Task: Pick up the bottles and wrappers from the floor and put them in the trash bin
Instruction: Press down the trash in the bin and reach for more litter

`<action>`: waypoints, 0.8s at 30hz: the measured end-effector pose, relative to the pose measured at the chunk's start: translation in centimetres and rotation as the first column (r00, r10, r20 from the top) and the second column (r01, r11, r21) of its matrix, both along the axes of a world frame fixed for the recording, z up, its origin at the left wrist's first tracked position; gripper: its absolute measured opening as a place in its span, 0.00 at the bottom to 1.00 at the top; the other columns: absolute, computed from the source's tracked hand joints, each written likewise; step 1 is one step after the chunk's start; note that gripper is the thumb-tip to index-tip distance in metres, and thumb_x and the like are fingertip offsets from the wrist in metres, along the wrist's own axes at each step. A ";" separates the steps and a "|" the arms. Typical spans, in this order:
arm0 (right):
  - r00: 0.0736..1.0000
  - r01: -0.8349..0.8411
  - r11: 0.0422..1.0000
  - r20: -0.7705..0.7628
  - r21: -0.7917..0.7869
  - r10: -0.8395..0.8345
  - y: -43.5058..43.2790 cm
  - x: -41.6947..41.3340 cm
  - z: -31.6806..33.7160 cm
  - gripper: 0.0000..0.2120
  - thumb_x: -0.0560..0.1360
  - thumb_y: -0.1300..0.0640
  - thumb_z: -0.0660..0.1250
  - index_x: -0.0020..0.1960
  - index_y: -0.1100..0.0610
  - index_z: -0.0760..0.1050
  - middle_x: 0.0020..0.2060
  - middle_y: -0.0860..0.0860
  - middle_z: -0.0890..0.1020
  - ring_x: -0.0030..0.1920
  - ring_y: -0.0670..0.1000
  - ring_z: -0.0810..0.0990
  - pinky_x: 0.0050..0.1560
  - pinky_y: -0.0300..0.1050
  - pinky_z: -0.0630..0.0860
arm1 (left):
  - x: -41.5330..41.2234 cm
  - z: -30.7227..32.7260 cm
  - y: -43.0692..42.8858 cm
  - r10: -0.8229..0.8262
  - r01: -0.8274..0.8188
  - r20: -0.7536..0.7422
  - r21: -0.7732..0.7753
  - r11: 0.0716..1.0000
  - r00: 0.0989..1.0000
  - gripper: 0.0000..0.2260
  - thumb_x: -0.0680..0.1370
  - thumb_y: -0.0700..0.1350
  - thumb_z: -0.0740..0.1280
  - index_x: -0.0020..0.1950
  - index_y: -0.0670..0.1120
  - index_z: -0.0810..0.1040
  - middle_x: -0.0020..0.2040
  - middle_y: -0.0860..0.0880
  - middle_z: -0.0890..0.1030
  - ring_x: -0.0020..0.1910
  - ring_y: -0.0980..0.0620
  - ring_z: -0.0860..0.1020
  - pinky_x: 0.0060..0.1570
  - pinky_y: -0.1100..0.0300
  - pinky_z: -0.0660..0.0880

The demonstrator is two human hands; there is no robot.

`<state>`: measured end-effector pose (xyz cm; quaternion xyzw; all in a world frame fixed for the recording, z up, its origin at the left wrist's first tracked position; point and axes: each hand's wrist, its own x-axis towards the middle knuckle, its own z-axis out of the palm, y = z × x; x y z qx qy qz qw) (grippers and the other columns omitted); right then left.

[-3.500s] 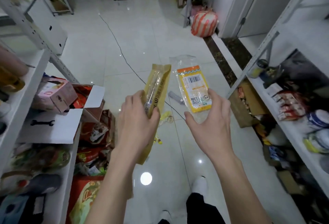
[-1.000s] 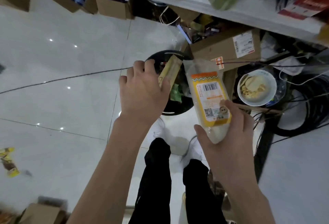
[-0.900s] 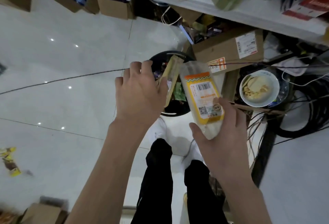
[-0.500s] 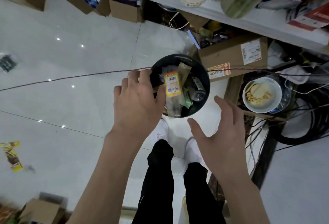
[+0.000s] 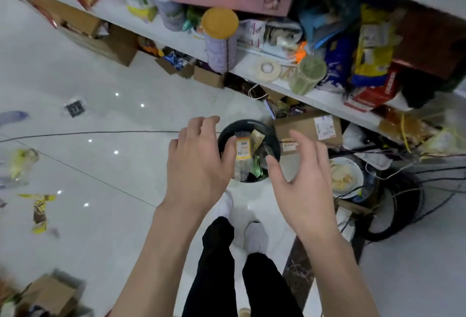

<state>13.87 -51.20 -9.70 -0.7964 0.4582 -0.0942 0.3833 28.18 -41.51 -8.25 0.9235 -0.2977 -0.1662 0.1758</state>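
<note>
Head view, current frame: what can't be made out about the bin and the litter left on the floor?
All in the head view:
- trash bin: the left rim and part of the contents are hidden behind the left hand and the thumb of the right hand. Fill depth is hidden by the orange-label wrapper.
- yellowish item near the left edge: blurred, bottle or wrapper unclear.
- dark packet: too small to identify.

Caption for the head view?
Open left hand and right hand hover over the trash bin; yellow wrapper lies on the floor.
</note>
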 end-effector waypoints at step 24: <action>0.712 -0.618 0.764 0.280 -0.184 0.644 12.8 0.2 25.6 0.15 0.79 0.49 0.68 0.65 0.46 0.75 0.57 0.42 0.76 0.58 0.43 0.76 0.58 0.42 0.74 | -10.8 25.8 22.6 0.538 -0.463 0.073 -0.421 0.780 0.840 0.20 0.81 0.59 0.61 0.71 0.55 0.70 0.66 0.59 0.72 0.63 0.59 0.73 0.61 0.54 0.74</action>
